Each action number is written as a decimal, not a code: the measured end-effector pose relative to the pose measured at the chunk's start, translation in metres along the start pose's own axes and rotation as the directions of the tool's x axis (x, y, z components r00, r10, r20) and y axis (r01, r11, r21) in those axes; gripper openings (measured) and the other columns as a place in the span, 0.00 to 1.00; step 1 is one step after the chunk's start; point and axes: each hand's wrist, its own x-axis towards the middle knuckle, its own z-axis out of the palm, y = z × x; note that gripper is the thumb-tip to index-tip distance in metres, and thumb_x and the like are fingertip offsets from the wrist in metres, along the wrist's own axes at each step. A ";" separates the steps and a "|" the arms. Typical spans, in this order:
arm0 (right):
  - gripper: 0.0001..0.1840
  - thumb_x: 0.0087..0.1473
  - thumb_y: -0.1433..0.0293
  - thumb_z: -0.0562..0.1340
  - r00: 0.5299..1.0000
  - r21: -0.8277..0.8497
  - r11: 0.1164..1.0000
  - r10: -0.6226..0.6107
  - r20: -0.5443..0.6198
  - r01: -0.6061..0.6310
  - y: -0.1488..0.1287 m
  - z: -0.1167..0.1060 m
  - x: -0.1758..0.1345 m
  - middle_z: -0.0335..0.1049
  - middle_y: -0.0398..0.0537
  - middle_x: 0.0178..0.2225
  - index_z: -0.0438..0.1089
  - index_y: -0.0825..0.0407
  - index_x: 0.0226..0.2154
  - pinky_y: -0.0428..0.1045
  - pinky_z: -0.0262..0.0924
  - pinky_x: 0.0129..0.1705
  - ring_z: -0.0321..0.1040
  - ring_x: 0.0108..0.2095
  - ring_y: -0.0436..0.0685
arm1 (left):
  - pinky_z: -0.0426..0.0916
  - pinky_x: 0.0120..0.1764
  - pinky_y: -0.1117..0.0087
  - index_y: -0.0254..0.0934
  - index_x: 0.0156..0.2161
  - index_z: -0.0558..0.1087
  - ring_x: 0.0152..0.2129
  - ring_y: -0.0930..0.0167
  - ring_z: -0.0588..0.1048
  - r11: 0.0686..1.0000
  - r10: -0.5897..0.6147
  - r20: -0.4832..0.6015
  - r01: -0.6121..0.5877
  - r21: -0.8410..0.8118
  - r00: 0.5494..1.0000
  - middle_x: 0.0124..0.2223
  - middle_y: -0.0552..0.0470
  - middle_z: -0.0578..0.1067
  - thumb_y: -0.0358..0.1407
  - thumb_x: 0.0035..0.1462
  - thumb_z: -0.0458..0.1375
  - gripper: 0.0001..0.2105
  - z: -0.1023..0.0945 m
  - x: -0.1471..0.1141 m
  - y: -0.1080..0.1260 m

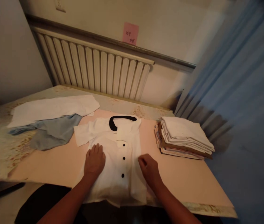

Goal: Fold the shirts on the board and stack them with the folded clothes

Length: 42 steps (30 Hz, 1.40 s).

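Note:
A white short-sleeved shirt [112,169] with a black collar band and several black buttons lies front up across the table. Its left-hand sleeve is spread outward; on the right side no sleeve sticks out, and that side runs in a straight edge. My left hand [94,160] rests flat on the shirt's left side, fingers stretched out. At the right edge of the shirt, my right hand [149,169] is closed, thumb against curled fingers, with the cloth's edge at the fingertips. The fingers partly hide what they pinch.
A stack of folded clothes [185,137] stands to the right. Left of the shirt lie a white garment [54,109] and a blue-grey garment [57,132]. A pink sheet [183,177] covers the patterned tablecloth. Behind is a radiator [94,65]; a blue curtain [244,109] hangs right.

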 end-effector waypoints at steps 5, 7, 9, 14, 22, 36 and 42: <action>0.12 0.57 0.73 0.51 0.989 -0.214 0.975 0.088 0.116 -0.061 0.001 0.038 0.086 0.70 0.44 0.31 0.69 0.51 0.30 0.44 0.54 0.37 0.64 0.33 0.50 | 0.52 0.59 0.53 0.31 0.57 0.66 0.60 0.58 0.60 1.000 -0.009 -0.003 0.009 -0.018 1.000 0.60 0.37 0.66 0.34 0.61 0.44 0.21 0.001 -0.002 0.000; 0.10 0.57 0.71 0.53 0.980 -0.274 0.958 0.135 0.149 -0.090 0.008 0.057 0.102 0.70 0.46 0.31 0.69 0.52 0.30 0.45 0.52 0.37 0.64 0.33 0.51 | 0.52 0.59 0.53 0.31 0.57 0.65 0.60 0.58 0.59 1.000 -0.010 0.001 0.010 -0.019 1.000 0.60 0.37 0.66 0.33 0.61 0.43 0.21 0.001 -0.002 -0.001; 0.07 0.56 0.69 0.57 0.968 -0.308 0.943 0.181 0.173 -0.121 0.017 0.074 0.109 0.70 0.48 0.32 0.69 0.53 0.30 0.46 0.52 0.36 0.64 0.33 0.53 | 0.51 0.59 0.52 0.31 0.57 0.65 0.60 0.58 0.59 1.000 -0.015 0.006 0.015 -0.024 1.000 0.60 0.38 0.66 0.33 0.61 0.44 0.21 0.001 -0.002 -0.001; 0.07 0.56 0.70 0.56 0.936 -0.372 0.906 0.291 0.199 -0.203 0.031 0.096 0.113 0.71 0.51 0.35 0.70 0.54 0.34 0.46 0.51 0.35 0.65 0.36 0.54 | 0.50 0.60 0.53 0.31 0.56 0.66 0.60 0.58 0.59 0.997 -0.032 0.012 0.033 -0.073 0.999 0.61 0.37 0.65 0.33 0.61 0.45 0.20 0.000 -0.001 0.000; 0.11 0.55 0.74 0.53 0.928 -0.290 0.921 0.321 0.189 -0.260 0.026 0.093 0.129 0.71 0.48 0.31 0.70 0.53 0.29 0.45 0.47 0.29 0.62 0.30 0.51 | 0.51 0.59 0.53 0.30 0.56 0.66 0.60 0.58 0.60 0.998 -0.027 0.015 0.028 -0.056 1.000 0.60 0.37 0.66 0.33 0.61 0.44 0.20 -0.001 0.000 0.001; 0.08 0.51 0.71 0.55 0.965 -0.029 0.990 0.138 0.223 -0.135 0.024 0.072 0.090 0.68 0.40 0.25 0.69 0.50 0.27 0.43 0.53 0.30 0.63 0.28 0.50 | 0.53 0.58 0.53 0.31 0.55 0.66 0.59 0.58 0.61 1.000 -0.009 -0.021 0.009 -0.015 1.000 0.59 0.37 0.67 0.33 0.61 0.45 0.20 0.001 -0.001 0.000; 0.07 0.51 0.73 0.55 0.981 -0.015 0.998 0.056 0.188 -0.054 0.021 0.050 0.019 0.68 0.44 0.28 0.69 0.51 0.29 0.46 0.57 0.34 0.64 0.31 0.52 | 0.53 0.58 0.52 0.30 0.56 0.67 0.59 0.57 0.61 0.999 -0.001 -0.043 0.000 -0.036 0.999 0.59 0.36 0.67 0.33 0.61 0.45 0.20 0.004 -0.002 -0.002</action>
